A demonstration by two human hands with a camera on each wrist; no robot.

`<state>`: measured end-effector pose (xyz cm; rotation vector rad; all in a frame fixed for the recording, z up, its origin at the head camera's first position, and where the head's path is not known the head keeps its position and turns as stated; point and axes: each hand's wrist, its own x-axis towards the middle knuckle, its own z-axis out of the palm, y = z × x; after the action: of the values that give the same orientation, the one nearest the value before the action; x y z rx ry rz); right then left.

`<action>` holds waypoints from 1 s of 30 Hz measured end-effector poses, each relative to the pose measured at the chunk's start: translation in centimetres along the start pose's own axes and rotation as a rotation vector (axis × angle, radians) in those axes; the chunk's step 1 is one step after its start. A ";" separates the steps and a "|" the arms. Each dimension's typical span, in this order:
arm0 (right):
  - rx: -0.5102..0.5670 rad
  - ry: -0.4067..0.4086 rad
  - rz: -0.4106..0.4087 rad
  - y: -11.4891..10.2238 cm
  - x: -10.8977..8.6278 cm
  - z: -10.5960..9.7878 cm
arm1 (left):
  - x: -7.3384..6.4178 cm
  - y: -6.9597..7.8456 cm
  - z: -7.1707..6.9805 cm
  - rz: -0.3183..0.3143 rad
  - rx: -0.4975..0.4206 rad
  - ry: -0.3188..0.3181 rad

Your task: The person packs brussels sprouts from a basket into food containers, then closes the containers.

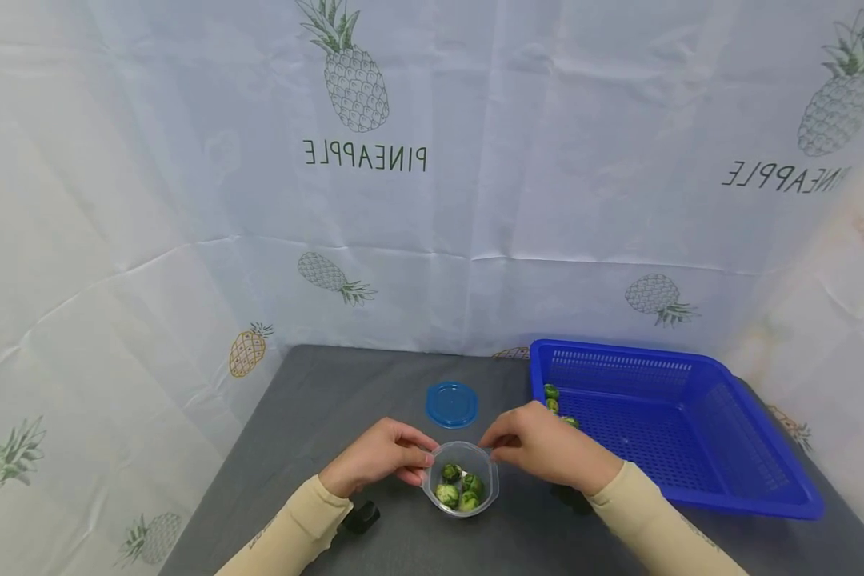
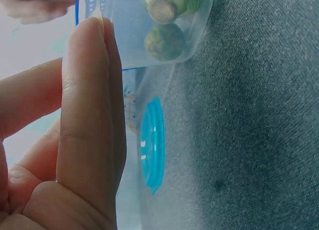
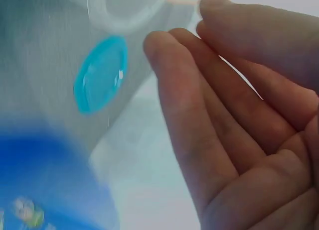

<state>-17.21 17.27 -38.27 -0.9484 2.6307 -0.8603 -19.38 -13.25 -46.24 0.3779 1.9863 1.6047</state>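
A clear round plastic container (image 1: 455,454) stands on the grey table, with several Brussels sprouts (image 1: 447,495) inside. My left hand (image 1: 383,458) pinches its left rim between thumb and fingers; the left wrist view shows the thumb (image 2: 85,105) against the edge. At the container's upper right is my right hand (image 1: 547,444), its fingers bent loosely. In the right wrist view the fingertips (image 3: 162,43) and thumb stand apart with nothing between them, the container (image 3: 94,11) a short way off. Beyond the container lies a round blue lid (image 1: 452,404).
To the right, a large blue plastic basket (image 1: 756,448) with slotted sides takes up much of the table (image 1: 288,432). A few sprouts (image 1: 551,392) lie at its left end. A pineapple-print cloth (image 1: 432,208) hangs behind and at both sides.
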 end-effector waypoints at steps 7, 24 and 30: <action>-0.006 0.139 0.149 3.4 -1.3 -4.7 | 0.1 0.0 -0.1 -0.003 -0.007 -0.001; 0.145 0.166 0.461 15.1 -2.3 -6.7 | 0.0 -0.3 0.1 -0.015 -0.034 -0.009; 0.178 0.173 0.472 16.8 -1.5 -6.5 | 0.1 -0.2 0.2 -0.011 -0.028 -0.003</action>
<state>-27.18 31.58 -42.96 -0.1976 2.6857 -1.0581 -19.32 -13.11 -46.44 0.3578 1.9584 1.6223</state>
